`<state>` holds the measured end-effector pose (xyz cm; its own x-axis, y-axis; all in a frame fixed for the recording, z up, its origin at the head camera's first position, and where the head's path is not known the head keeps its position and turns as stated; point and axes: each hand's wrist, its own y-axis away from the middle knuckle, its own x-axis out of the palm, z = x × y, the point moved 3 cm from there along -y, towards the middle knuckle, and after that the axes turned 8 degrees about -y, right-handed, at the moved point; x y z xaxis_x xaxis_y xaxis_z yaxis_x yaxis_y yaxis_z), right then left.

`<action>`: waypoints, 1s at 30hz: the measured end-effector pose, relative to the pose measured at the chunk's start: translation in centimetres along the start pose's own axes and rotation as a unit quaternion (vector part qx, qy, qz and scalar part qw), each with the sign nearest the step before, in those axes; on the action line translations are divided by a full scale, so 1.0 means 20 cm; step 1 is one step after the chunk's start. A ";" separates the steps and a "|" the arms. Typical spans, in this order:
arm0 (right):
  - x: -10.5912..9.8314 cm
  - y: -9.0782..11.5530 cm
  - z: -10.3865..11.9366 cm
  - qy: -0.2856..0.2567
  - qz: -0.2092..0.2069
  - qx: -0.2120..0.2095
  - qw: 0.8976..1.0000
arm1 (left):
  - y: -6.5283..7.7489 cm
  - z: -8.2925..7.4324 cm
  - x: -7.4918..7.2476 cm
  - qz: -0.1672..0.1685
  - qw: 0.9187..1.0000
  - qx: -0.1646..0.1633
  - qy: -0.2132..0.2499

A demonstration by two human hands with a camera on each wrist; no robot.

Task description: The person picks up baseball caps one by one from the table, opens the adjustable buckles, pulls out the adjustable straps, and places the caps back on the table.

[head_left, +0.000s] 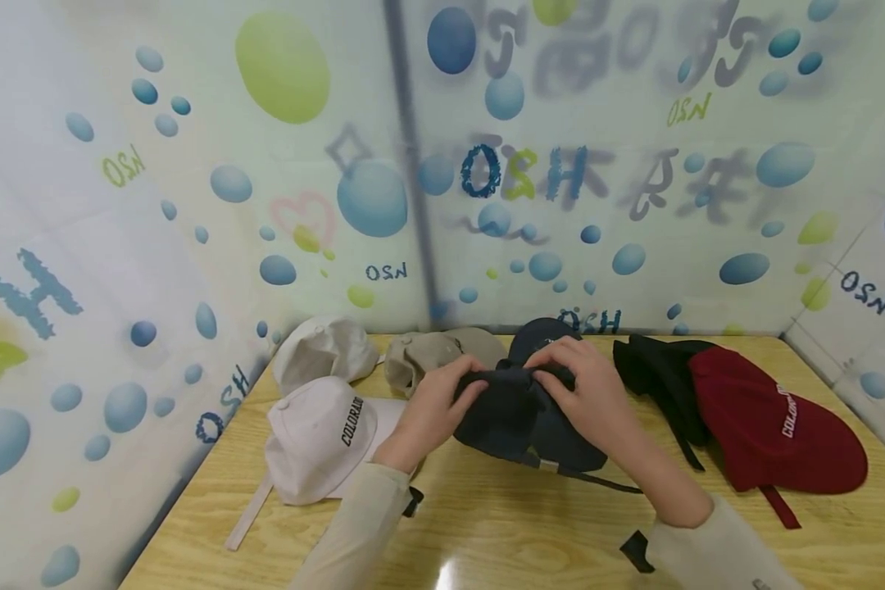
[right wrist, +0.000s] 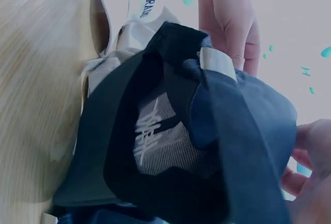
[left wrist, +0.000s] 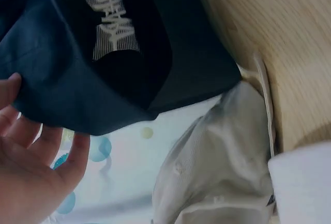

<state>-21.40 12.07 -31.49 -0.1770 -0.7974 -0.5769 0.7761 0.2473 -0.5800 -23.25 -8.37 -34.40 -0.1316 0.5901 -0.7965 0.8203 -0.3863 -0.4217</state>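
A dark navy cap (head_left: 501,422) is held up over the table between my two hands, its back strap hanging toward me. My left hand (head_left: 437,406) pinches one side of its crown between thumb and fingers. On the other side, my right hand (head_left: 586,393) pinches the crown the same way. The cap's inside faces the right wrist camera, showing a striped lining patch (right wrist: 163,141) with pale lettering and a light metal buckle (right wrist: 218,62) on the strap. Close behind it lies another dark navy cap (head_left: 542,334), partly hidden by my hands and the held cap.
On the left of the wooden table (head_left: 487,533) lie a cream cap (head_left: 324,352) and a white COLORADO cap (head_left: 313,447). A khaki cap (head_left: 420,352) sits at the back. To the right, a black cap (head_left: 652,373) touches a dark red cap (head_left: 767,418). Patterned curtains (head_left: 324,205) surround the table.
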 end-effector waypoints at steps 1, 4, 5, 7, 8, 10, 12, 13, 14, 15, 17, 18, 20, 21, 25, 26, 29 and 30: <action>0.00 0.00 0.00 0.001 0.002 0.002 1.000 | 0.00 0.00 0.00 -0.002 1.000 0.001 0.008; -0.02 0.01 0.01 0.009 0.006 -0.001 1.000 | 0.00 0.00 0.01 -0.011 0.999 -0.007 0.039; -0.02 0.01 0.02 0.012 0.007 -0.004 1.000 | 0.00 0.01 0.01 -0.016 0.999 -0.010 0.047; -0.04 0.02 0.03 0.021 0.007 -0.013 1.000 | -0.01 0.01 0.01 -0.024 0.998 -0.013 0.064; -0.04 0.03 0.04 0.025 0.007 -0.018 1.000 | -0.01 0.01 0.01 -0.028 0.997 -0.017 0.074; -0.06 0.05 0.05 0.031 0.008 -0.032 0.999 | -0.01 0.02 0.01 -0.036 0.996 -0.019 0.086; -0.07 0.07 0.07 0.038 0.019 -0.051 0.998 | -0.01 0.02 0.01 -0.040 0.994 -0.025 0.101; -0.08 0.08 0.07 0.046 0.031 -0.058 0.997 | -0.01 0.03 0.00 -0.042 0.993 -0.029 0.107; -0.08 0.09 0.08 0.057 0.048 -0.065 0.995 | -0.01 0.03 0.00 -0.042 0.992 -0.033 0.112; -0.09 0.10 0.08 0.072 0.069 -0.071 0.992 | -0.01 0.03 0.00 -0.042 0.992 -0.036 0.116; -0.09 0.13 0.08 0.113 0.111 -0.078 0.984 | -0.01 0.04 0.00 -0.042 0.990 -0.044 0.128; -0.09 0.14 0.08 0.135 0.130 -0.077 0.979 | -0.01 0.04 0.00 -0.042 0.990 -0.045 0.130; -0.09 0.16 0.08 0.180 0.151 -0.080 0.969 | -0.01 0.04 0.00 -0.040 0.989 -0.050 0.133; -0.09 0.16 0.08 0.197 0.153 -0.080 0.965 | -0.01 0.04 0.00 -0.040 0.989 -0.051 0.135; -0.08 0.16 0.06 0.220 0.127 -0.080 0.964 | -0.01 0.04 0.00 -0.033 0.988 -0.060 0.141; -0.08 0.16 0.06 0.218 0.117 -0.080 0.966 | -0.01 0.04 0.00 -0.032 0.987 -0.059 0.143; -0.09 0.15 0.05 0.203 0.092 -0.081 0.972 | -0.01 0.03 0.00 -0.027 0.987 -0.056 0.146; -0.09 0.15 0.05 0.199 0.084 -0.083 0.973 | -0.01 0.03 0.00 -0.028 0.987 -0.053 0.148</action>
<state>-18.26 13.66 -31.63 -0.3016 -0.4699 -0.8296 0.7120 0.4677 -0.5237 -23.69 -8.71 -34.63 -0.0235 0.7954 -0.6056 0.8720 -0.2799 -0.4015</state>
